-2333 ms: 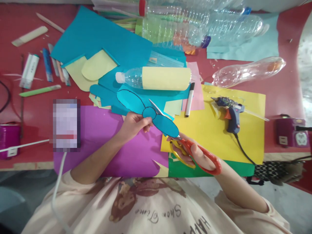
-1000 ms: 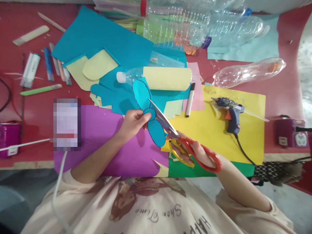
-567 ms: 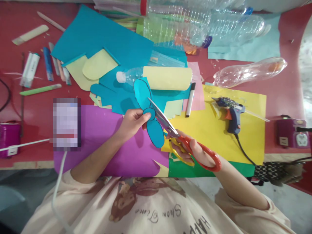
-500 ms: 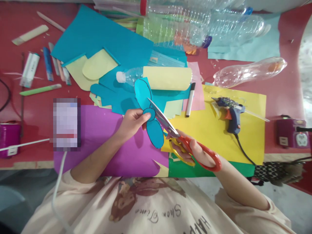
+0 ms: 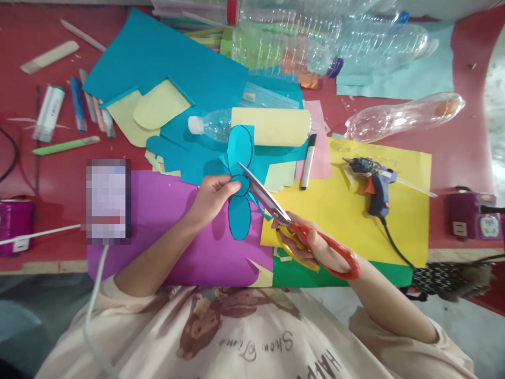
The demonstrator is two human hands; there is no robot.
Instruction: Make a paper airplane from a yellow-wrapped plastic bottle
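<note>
My left hand (image 5: 216,197) pinches a blue paper cutout (image 5: 240,218) at its small round middle, with the thumb on top. The cutout has an upper and a lower oval lobe outlined in black, and a strip of blue paper hangs off its right side. My right hand (image 5: 302,237) is closed around the handles of the scissors (image 5: 335,250), one red and one yellow. The scissor blades reach up and left, their tip at the notch between the upper lobe and the round middle. Behind the upper lobe lies a clear bottle (image 5: 276,126) wrapped in pale yellow paper.
A glue gun (image 5: 379,189) rests on yellow paper (image 5: 327,210) at the right, its cord trailing downward. A marker (image 5: 309,160) lies near the wrapped bottle. Several clear bottles (image 5: 284,47) are at the back. A blurred phone (image 5: 106,202) sits on purple paper (image 5: 158,252) at the left.
The cutout has turned clockwise in my left hand, so its lobes now stand nearly upright. The blue strip at its right shows more. The scissors have hardly moved.
</note>
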